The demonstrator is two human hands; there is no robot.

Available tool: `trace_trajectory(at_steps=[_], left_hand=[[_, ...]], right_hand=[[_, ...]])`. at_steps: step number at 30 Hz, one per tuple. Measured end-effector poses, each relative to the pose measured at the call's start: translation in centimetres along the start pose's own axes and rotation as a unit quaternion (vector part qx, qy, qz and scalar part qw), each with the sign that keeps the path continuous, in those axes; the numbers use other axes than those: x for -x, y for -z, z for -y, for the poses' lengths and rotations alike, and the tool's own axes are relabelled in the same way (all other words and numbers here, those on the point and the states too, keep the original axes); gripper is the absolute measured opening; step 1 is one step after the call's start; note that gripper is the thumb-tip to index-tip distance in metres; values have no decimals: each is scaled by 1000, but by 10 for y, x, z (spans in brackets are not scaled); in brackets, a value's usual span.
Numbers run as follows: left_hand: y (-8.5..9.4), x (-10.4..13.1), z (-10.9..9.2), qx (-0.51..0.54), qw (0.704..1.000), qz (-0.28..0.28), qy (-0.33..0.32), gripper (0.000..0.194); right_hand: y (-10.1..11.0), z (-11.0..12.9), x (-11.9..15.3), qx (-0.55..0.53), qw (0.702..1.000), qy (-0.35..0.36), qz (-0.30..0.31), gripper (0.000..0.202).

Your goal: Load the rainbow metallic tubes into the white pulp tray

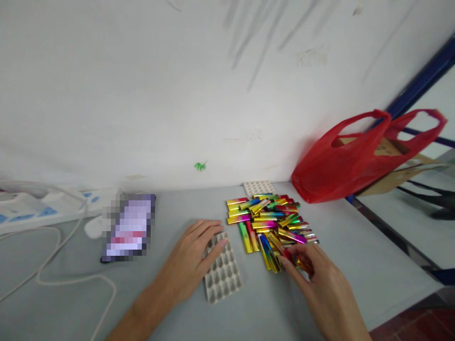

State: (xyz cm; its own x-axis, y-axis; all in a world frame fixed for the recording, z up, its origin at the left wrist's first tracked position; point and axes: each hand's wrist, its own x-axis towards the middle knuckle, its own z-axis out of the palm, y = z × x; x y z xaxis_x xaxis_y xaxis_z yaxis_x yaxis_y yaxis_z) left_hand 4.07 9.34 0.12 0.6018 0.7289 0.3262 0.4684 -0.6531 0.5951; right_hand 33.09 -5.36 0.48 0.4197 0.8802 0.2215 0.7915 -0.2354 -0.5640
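A pile of shiny, rainbow-coloured metallic lighters (270, 218) lies on the grey table (355, 246) near the wall. My right hand (316, 277) reaches into the near edge of the pile, fingertips pinched on one or two lighters. My left hand (194, 258) rests flat, fingers spread, on the top left part of a pale moulded tray (223, 277) with many small empty pockets. The tray sits just left of the pile.
A second pale tray (259, 187) lies behind the pile against the wall. A red plastic bag (341, 163) holding cardboard sits at the right. A phone (128, 228) lies at left, beside a white power strip (42, 208) and a looping white cable (71, 279).
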Motion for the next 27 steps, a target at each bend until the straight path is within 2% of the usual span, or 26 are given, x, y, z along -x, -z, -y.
trace_trajectory(at_steps=[3,6,27], left_hand=[[-1,0,1,1,1000,1,1,27],[-1,0,2,4,1000,1,1,27],[2,1,2,8,1000,6,3,26]], right_hand=[[-13,19,-3,29,999,-32,-15,43],[-17,25,-5,57,997,-52,-28,45],[-19,25,-6,81,993,-75,-30,48]])
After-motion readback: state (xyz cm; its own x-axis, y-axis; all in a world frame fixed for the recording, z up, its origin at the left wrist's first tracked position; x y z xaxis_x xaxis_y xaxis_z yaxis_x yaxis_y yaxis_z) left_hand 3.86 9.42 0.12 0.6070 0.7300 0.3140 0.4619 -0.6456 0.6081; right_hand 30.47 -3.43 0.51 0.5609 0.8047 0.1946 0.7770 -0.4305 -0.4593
